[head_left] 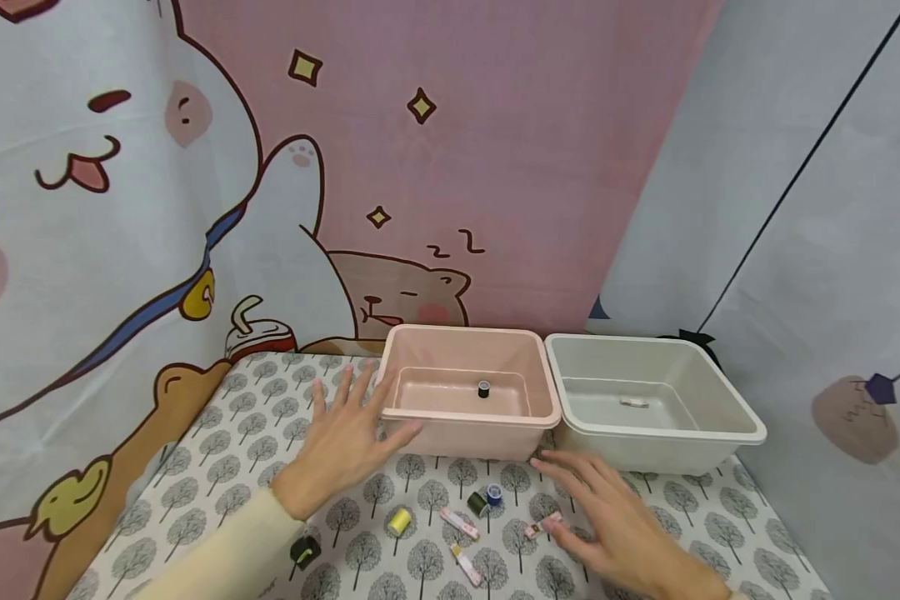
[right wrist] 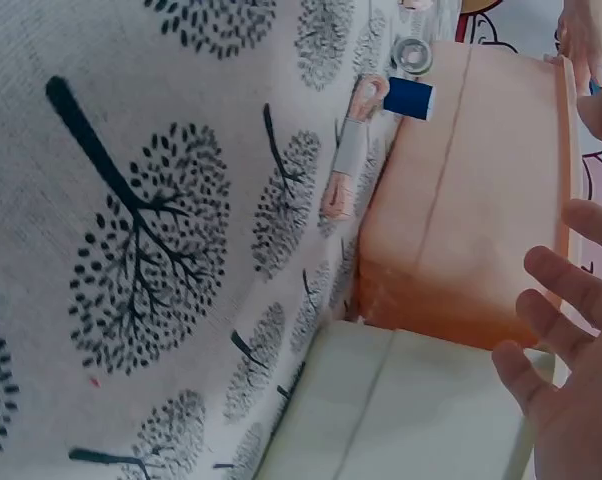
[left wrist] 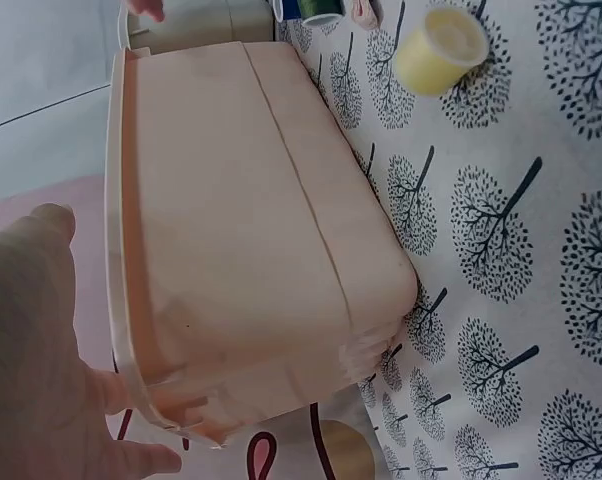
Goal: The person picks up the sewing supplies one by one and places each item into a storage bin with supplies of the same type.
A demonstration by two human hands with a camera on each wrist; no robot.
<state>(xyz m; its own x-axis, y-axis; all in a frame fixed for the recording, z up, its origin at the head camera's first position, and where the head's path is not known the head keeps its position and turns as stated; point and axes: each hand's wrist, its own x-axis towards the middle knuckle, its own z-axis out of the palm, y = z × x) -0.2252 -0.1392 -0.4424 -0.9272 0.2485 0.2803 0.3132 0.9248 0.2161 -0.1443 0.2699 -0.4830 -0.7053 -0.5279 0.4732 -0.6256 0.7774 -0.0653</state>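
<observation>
My left hand [head_left: 342,444] is spread with straight fingers beside the left end of the pink bin [head_left: 465,437], holding nothing. In the left wrist view its fingers [left wrist: 141,459] are close to the bin's rim. My right hand [head_left: 611,521], fingers extended and empty, hovers in front of the white bin [head_left: 607,454]. Near its thumb lies a pink floss skein [head_left: 543,526]. Left of it are a blue thread spool [head_left: 493,495], a dark green spool [head_left: 477,503], a second skein [head_left: 459,523], a third skein [head_left: 466,566] and a yellow spool [head_left: 399,522].
A dark spool [head_left: 483,389] stands inside the pink bin, and a pale skein [head_left: 634,402] lies inside the white bin. Another dark spool [head_left: 304,551] is by my left sleeve. The tree-patterned cloth [head_left: 232,454] covers the table; a printed curtain [head_left: 525,167] hangs behind.
</observation>
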